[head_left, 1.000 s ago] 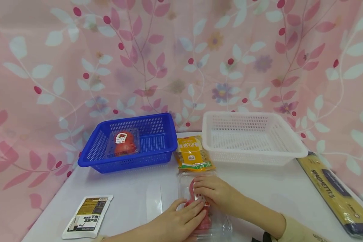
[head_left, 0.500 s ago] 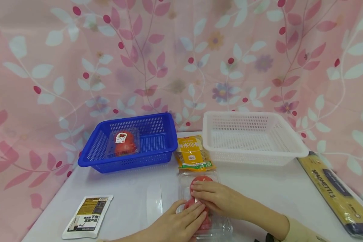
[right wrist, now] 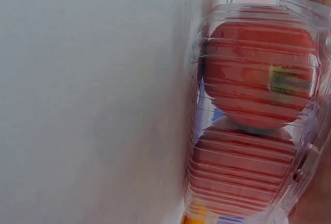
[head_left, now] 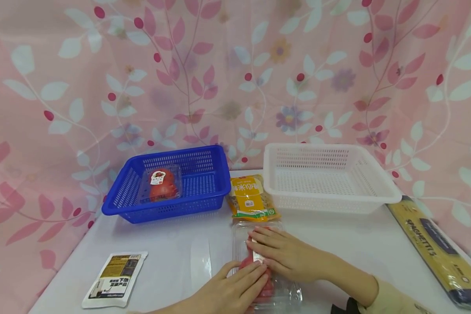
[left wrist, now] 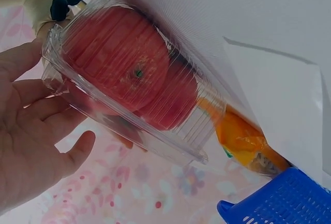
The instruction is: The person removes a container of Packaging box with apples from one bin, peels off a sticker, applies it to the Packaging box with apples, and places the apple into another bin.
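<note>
A clear plastic box [head_left: 240,237] of red tomatoes lies on the table at the front centre. My left hand [head_left: 229,292] rests on its near part, fingers extended over the lid. Across the far part lies my right hand [head_left: 294,257], its fingers flat on the lid over a white label [head_left: 257,254] that is partly covered. The two hands meet near the label. In the left wrist view, ridged plastic encloses the tomatoes [left wrist: 116,58], and the left thumb stands apart from the box. Two tomatoes [right wrist: 258,74] show through the box's side in the right wrist view.
Behind the box lies a yellow food packet [head_left: 251,198], between a blue basket [head_left: 172,209] holding another tomato box [head_left: 162,185] and a white basket [head_left: 329,200]. A white pouch [head_left: 115,279] lies left, a clear strip [head_left: 201,264] nearer the middle, and a spaghetti pack [head_left: 435,248] at right.
My right hand has shifted over the lid, its fingers now lying flatter across the label, which it covered more half a second ago. The left hand and the box have stayed almost in place.
</note>
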The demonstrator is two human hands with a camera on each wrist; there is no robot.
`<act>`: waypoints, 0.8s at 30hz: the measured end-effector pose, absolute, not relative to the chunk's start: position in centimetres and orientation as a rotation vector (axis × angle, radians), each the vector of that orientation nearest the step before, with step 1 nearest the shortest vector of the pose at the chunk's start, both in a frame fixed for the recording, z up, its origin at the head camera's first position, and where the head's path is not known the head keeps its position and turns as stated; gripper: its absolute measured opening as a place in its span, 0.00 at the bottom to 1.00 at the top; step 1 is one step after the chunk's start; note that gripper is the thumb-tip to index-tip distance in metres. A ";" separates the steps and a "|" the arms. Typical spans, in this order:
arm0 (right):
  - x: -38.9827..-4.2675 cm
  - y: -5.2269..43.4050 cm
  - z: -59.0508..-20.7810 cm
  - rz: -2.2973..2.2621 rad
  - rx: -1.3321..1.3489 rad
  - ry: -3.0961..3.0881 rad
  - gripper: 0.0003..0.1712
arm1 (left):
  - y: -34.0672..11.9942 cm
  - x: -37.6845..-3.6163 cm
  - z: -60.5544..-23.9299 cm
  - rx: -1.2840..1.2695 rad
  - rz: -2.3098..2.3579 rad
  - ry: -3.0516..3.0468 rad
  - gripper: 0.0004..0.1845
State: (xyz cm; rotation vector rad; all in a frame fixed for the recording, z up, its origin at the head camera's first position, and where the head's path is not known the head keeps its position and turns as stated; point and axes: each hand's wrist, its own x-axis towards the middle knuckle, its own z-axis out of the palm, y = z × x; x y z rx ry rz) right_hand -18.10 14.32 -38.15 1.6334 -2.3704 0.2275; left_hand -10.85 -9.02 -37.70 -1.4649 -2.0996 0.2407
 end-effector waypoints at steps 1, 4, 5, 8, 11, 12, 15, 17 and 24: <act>-18.1 14.4 -38.2 0.219 1.621 -2.383 0.29 | -9.0 -10.8 -37.7 -1.464 0.242 -2.097 0.26; -18.2 14.5 -38.3 0.249 1.569 -2.466 0.30 | -9.1 -10.7 -37.6 -1.466 0.238 -2.126 0.26; -18.2 14.5 -38.3 0.263 1.549 -2.486 0.31 | -9.2 -10.6 -37.5 -1.466 0.232 -2.137 0.26; -18.2 14.6 -38.4 0.336 1.501 -2.546 0.32 | -9.4 -10.5 -37.2 -1.476 0.212 -2.189 0.28; -18.2 14.8 -38.4 0.378 1.454 -2.574 0.32 | -9.7 -10.4 -36.9 -1.492 0.182 -2.238 0.30; -18.2 14.8 -38.4 0.382 1.434 -2.579 0.32 | -9.8 -10.3 -36.8 -1.496 0.177 -2.263 0.31; -18.4 15.2 -38.5 0.402 1.373 -2.593 0.32 | -10.0 -10.2 -36.3 -1.496 0.170 -2.348 0.31; -18.5 15.5 -38.5 0.422 1.334 -2.598 0.32 | -10.2 -10.3 -35.9 -1.492 0.155 -2.422 0.32; -18.2 16.8 -38.6 0.516 1.172 -2.625 0.35 | -11.2 -11.0 -35.5 -1.344 -0.025 -2.702 0.38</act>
